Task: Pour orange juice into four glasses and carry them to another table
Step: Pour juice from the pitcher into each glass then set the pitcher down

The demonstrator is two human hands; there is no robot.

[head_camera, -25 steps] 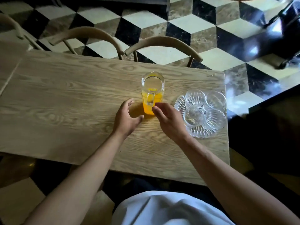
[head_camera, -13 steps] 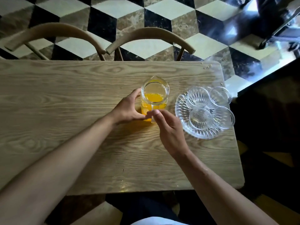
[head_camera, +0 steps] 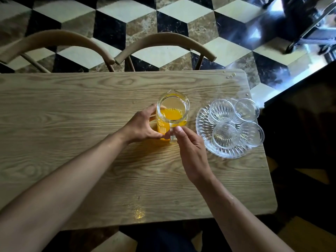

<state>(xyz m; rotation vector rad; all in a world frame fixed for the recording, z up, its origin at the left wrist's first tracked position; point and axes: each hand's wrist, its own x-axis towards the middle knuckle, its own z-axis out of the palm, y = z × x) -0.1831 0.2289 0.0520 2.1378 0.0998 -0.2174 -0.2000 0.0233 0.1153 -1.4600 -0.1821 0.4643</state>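
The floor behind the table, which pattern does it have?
The floor shows black, cream and brown cube-like diamonds, clear in the head view.

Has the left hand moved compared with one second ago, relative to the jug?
Yes. The left hand has moved forward to the jug; it now grips the jug's left side, whereas earlier it lay open on the table just short of it.

Left hand (head_camera: 143,126) hides lower left wall of the juice pitcher (head_camera: 172,113); right hand (head_camera: 190,148) covers most of its handle, grip not resolvable. Bench (head_camera: 72,115) cut off at left frame edge. Both chairs (head_camera: 163,40) hidden below their backrests. Dark object at upper right blurred by glare, unidentifiable.
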